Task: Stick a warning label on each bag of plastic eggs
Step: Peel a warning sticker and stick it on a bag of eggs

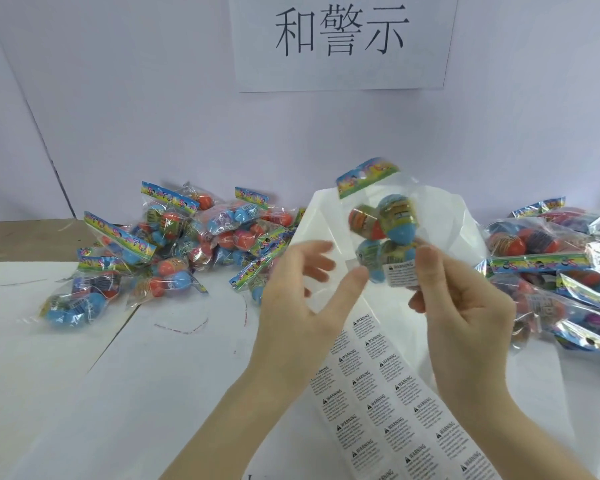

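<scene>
The held bag of plastic eggs sits right of centre in the frame, raised off the table, its printed header card uppermost. Inside it are orange and blue eggs with printed wrap bands. A white warning label is stuck on the bag's lower front. The right hand grasps the bag's lower end, thumb pressed beside the label, fingers curled behind. The left hand is released, fingers spread and somewhat blurred, thumb tip just beside the bag's lower left edge; whether it touches cannot be told. Below the hands, a sheet of warning labels lies on the white table, running to the lower edge of the frame. A pile of egg bags lies at centre left; a second pile of egg bags lies at the right edge. A paper sign with three printed characters hangs on the wall at top centre.
</scene>
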{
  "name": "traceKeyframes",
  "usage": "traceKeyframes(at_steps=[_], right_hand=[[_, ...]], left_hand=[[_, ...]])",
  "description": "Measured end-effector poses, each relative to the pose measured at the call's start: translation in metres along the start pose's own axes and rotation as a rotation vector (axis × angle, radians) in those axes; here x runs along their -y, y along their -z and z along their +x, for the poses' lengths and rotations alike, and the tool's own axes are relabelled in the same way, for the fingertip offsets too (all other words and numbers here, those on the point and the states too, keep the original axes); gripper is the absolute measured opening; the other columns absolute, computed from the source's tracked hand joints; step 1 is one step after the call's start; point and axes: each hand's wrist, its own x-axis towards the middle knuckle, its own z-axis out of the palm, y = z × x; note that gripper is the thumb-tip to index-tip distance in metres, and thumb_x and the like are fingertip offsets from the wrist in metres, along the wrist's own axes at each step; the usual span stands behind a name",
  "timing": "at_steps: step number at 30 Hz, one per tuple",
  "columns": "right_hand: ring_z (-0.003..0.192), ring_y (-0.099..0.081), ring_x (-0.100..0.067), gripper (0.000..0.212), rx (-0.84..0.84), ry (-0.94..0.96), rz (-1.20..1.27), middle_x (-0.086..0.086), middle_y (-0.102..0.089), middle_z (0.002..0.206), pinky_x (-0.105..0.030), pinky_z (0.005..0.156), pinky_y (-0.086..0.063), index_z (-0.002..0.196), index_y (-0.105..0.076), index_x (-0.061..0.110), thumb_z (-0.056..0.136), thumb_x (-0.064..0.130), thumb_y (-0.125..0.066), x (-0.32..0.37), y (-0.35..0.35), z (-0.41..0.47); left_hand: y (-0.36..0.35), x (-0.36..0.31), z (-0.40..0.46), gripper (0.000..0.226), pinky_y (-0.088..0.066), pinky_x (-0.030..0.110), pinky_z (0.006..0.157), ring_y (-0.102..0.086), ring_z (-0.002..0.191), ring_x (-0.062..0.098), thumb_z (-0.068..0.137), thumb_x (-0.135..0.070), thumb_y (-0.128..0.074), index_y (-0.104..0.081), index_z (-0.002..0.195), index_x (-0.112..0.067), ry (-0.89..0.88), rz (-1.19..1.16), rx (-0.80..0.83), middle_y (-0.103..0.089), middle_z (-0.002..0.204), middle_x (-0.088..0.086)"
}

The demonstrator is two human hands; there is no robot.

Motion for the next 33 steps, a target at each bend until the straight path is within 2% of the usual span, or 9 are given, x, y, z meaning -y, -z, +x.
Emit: traceKeyframes(at_steps=[2,5,8,10,13,16,20,27,33], right_hand=[[0.061,-0.050,-0.008,0.023,0.027,0.156,-0.086,0.002,-0.060,0.068,-0.017,0.062,-0.045,0.106,-0.061,0.031,0.083,0.035,-0.061,0.001,-0.002,-0.002],[0.069,-0.047,0.003,0.035,0.291,0.403,-0.183,0.003,-0.057,0.081,-0.007,0.066,-0.041,0.114,-0.059,0.016,0.081,0.025,-0.059,0.002,-0.004,-0.009],[0.059,-0.052,-0.007,0.023,0.529,0.460,-0.131,0.003,-0.063,0.082,-0.017,0.055,-0.045,0.095,-0.072,0.007,0.081,0.022,-0.061,0.001,-0.005,-0.017],[0.049,-0.048,-0.008,0.019,0.498,0.498,-0.107,0.007,-0.062,0.073,-0.017,0.048,-0.043,0.084,-0.073,0.005,0.080,0.019,-0.061,0.002,-0.004,-0.020],[0.043,-0.042,-0.009,0.016,0.244,0.541,-0.114,0.001,-0.053,0.053,-0.019,0.042,-0.036,0.075,-0.070,0.013,0.084,0.017,-0.057,0.003,-0.001,-0.016],[0.055,-0.043,-0.004,0.007,0.011,0.346,-0.078,0.004,-0.052,0.064,-0.017,0.052,-0.036,0.083,-0.058,0.034,0.082,0.028,-0.061,0.005,0.002,-0.006],[0.070,-0.057,-0.003,0.021,0.071,-0.008,0.131,0.006,-0.066,0.086,-0.014,0.065,-0.044,0.094,-0.066,0.041,0.073,0.041,-0.071,0.004,0.000,0.000],[0.070,-0.064,-0.003,0.022,-0.004,-0.043,0.208,0.017,-0.072,0.078,-0.016,0.070,-0.050,0.086,-0.072,0.044,0.066,0.037,-0.070,0.005,-0.001,-0.001],[0.058,-0.060,-0.001,0.019,0.015,-0.185,0.335,0.010,-0.071,0.065,-0.012,0.062,-0.048,0.073,-0.076,0.035,0.067,0.020,-0.066,0.003,0.003,0.006]], left_hand=[[-0.004,-0.004,-0.004,0.038,-0.044,0.010,0.076,-0.061,0.088,-0.004,0.069,-0.053,-0.062,-0.061,0.099,-0.029,0.027,-0.137,0.191,-0.069,0.093,-0.016],[-0.006,-0.006,-0.006,0.052,-0.051,0.028,0.087,-0.066,0.092,0.014,0.070,-0.051,-0.059,-0.063,0.106,-0.013,0.111,-0.362,0.327,-0.070,0.092,0.001],[0.000,-0.009,-0.003,0.038,-0.051,0.036,0.064,-0.061,0.069,0.024,0.074,-0.045,-0.068,-0.065,0.091,-0.012,0.223,-0.510,0.283,-0.064,0.079,0.010],[0.003,-0.009,0.001,0.027,-0.049,0.029,0.056,-0.062,0.065,0.021,0.074,-0.032,-0.076,-0.067,0.090,-0.013,0.277,-0.558,0.216,-0.067,0.076,0.005],[0.002,-0.006,0.004,0.041,-0.054,0.021,0.062,-0.065,0.063,0.013,0.061,-0.030,-0.069,-0.066,0.093,-0.005,0.295,-0.630,0.103,-0.071,0.073,0.002],[0.002,-0.004,0.005,0.038,-0.054,0.019,0.062,-0.066,0.066,0.011,0.062,-0.032,-0.064,-0.069,0.086,-0.004,0.291,-0.655,0.064,-0.072,0.076,0.005],[0.004,-0.004,0.004,0.031,-0.054,0.018,0.061,-0.069,0.072,0.011,0.066,-0.034,-0.061,-0.077,0.079,-0.011,0.285,-0.676,0.095,-0.074,0.086,0.007],[0.002,-0.004,0.003,0.035,-0.055,0.020,0.066,-0.068,0.079,0.010,0.063,-0.042,-0.061,-0.077,0.081,-0.017,0.228,-0.588,0.059,-0.075,0.086,0.000],[0.000,-0.006,0.003,0.041,-0.057,0.026,0.068,-0.069,0.089,0.019,0.071,-0.047,-0.053,-0.074,0.089,-0.017,0.232,-0.552,0.098,-0.074,0.095,0.005]])
